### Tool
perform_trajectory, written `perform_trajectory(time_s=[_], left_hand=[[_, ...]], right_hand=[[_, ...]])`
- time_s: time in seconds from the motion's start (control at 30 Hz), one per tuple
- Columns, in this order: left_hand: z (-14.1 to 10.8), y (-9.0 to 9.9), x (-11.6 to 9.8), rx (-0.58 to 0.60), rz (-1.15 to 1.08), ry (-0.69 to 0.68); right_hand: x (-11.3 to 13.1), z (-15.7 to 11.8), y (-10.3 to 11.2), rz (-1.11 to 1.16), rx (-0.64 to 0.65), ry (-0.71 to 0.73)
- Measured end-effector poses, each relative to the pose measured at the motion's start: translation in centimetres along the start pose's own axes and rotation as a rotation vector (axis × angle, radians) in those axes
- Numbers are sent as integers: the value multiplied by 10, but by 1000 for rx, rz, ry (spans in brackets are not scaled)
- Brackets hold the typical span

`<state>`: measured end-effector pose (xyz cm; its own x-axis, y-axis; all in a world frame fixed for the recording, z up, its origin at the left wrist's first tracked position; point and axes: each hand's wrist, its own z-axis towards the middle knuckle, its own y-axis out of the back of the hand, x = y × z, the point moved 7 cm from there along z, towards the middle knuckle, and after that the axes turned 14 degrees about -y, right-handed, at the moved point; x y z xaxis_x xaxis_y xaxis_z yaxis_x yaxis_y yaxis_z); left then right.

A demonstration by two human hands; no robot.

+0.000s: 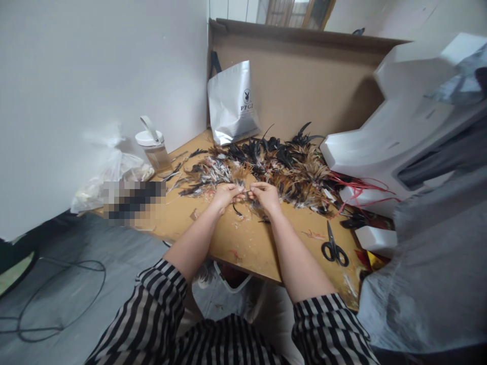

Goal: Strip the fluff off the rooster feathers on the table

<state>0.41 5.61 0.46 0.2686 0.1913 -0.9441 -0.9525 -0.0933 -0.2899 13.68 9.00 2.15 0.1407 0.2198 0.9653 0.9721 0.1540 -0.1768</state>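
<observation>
My left hand (pixel 227 195) is closed in a pinch around the base of a small bunch of brown feathers (pixel 240 175), whose tips fan out above the fingers. Close beside it, my right hand (pixel 264 196) also pinches, its fingertips near the feathers' pale quill ends; what lies between them is too small to make out. Behind both hands spreads a pile of loose feathers (pixel 304 172), brown, black and whitish, across the back of the wooden table (pixel 243 248).
Black-handled scissors (pixel 333 247) lie at the right, near red string (pixel 359 188). A silver bag (pixel 232 104) leans on the cardboard at the back. At left stand a lidded drink cup (pixel 154 150) and a plastic bag (pixel 114 172). White foam (pixel 350 147) borders the right side.
</observation>
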Motion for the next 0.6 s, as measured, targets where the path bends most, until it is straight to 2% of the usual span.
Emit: perform_trajectory(time_s=[0.1,0.2,0.43,0.6], left_hand=[[-2,-6,4,66,6,32],[-3,-7,6,71,-47,57],[-1,-6,7,51,-379,126],[-6,-9,6,70,-452,216]], right_hand=[[0,0,-3,-37,-3,36],[3,-3,-5,-49,10,48],[1,-6,-3,83,122,-97],[-3,-6,-10,57,209,-94]])
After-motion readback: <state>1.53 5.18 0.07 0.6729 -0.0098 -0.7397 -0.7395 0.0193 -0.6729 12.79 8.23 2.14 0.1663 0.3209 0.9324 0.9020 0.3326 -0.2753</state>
